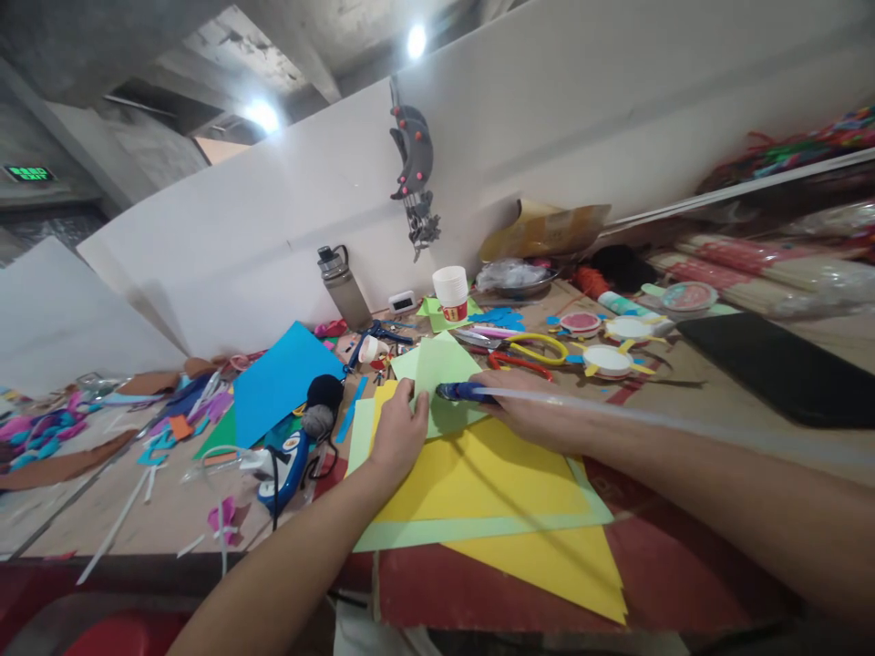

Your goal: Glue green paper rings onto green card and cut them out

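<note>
My left hand [402,426] pinches the edge of a light green paper sheet [444,360] between thumb and fingers. My right hand [526,410] grips a blue hot glue gun [470,392], its dark nozzle pointing left, close to the green paper. A long translucent glue stick [635,415] trails back from the gun over my right forearm. The gun's handle is hidden by my fingers. Under both hands lie yellow sheets [478,478] stacked with pale green ones, a yellow corner jutting past the table's front edge.
Scissors with yellow handles [537,348], paper cups [449,290] and small disc crafts [608,362] sit beyond the sheets. Left are blue paper [283,378], dark yarn balls [324,394] and a blue power strip [283,476] with cords. A black tablet-like slab [786,369] lies right; a bottle [345,292] stands behind.
</note>
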Action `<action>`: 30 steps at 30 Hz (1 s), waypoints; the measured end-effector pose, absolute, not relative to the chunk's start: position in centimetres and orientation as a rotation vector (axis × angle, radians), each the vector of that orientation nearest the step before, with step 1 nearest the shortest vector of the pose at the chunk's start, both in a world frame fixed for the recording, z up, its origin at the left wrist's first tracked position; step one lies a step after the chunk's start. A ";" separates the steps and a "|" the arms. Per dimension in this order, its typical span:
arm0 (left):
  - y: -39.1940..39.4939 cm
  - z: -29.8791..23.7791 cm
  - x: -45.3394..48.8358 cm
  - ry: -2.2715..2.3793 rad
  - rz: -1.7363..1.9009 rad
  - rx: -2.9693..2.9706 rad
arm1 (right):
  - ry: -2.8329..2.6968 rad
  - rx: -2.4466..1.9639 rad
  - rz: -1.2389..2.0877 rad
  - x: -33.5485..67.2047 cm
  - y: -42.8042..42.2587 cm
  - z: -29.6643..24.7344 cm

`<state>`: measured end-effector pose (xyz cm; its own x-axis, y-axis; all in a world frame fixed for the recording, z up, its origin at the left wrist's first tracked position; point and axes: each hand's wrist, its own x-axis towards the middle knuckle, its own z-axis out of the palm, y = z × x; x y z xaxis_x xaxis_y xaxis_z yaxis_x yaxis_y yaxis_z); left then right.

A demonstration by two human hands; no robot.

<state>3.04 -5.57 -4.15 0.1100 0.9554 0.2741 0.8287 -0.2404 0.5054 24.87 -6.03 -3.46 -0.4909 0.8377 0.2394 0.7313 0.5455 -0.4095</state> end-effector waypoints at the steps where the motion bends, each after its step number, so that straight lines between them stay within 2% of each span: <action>1: -5.5 -4.2 3.0 1.779 0.819 2.160 | -2.433 -1.264 0.241 24.9 -5.9 -3.5; 4: -5.4 -4.2 2.9 1.779 0.806 2.148 | -2.559 -1.213 -0.001 24.7 -5.9 -3.6; 9: -5.5 -4.2 3.0 1.826 0.769 2.142 | -2.521 -1.167 0.209 24.7 -6.1 -3.9; 13: -5.7 -4.2 3.1 1.829 0.757 2.123 | -2.323 -1.338 0.368 25.6 -5.0 -3.9; 18: -5.7 -4.2 3.2 1.798 0.763 2.102 | -2.188 -1.636 0.354 25.7 -4.3 -3.4; 22: -5.7 -4.3 3.2 1.746 0.796 2.089 | -2.226 -1.649 0.394 25.2 -4.7 -3.4; 27: -5.7 -4.2 3.2 1.807 0.769 2.108 | -2.202 -1.733 0.216 25.6 -4.2 -4.0; 30: -5.7 -4.1 3.2 1.805 0.754 2.109 | -2.178 -1.783 0.246 25.5 -4.1 -3.9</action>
<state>3.19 -5.74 -4.09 0.0915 0.9727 0.2133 0.8353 -0.1916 0.5153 25.54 -4.12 -3.92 -0.1740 0.9758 0.1327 0.9217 0.2088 -0.3269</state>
